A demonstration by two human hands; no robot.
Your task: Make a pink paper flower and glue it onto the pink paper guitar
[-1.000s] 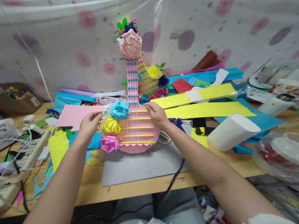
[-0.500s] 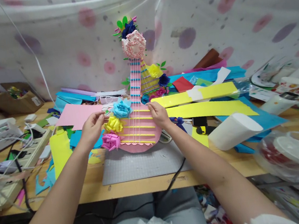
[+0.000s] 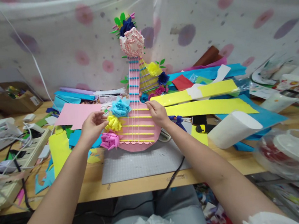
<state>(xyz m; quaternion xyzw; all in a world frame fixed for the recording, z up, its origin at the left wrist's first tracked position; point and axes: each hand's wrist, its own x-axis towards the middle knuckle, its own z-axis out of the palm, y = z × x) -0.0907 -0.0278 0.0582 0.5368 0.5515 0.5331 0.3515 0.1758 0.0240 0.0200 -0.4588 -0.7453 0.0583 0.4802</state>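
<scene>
Guitar (image 3: 146,121) in pink, its neck pointing up and away, has a gray mat (image 3: 140,166) under its round bottom and a yellow guitar (image 3: 149,80) behind its neck. The right hand (image 3: 158,115) has thumb and fingers closed on the guitar's right edge. At the guitar's left edge, the left hand (image 3: 93,126) is close by the blue flower (image 3: 120,106) and yellow flower (image 3: 114,123) — fingers partly curled, though I cannot tell whether they grip anything. A pink flower (image 3: 110,140) sits lower on that edge. Left of the guitar lies a pink sheet (image 3: 78,114); to its right, yellow strips (image 3: 206,107) and a white roll (image 3: 234,128).
</scene>
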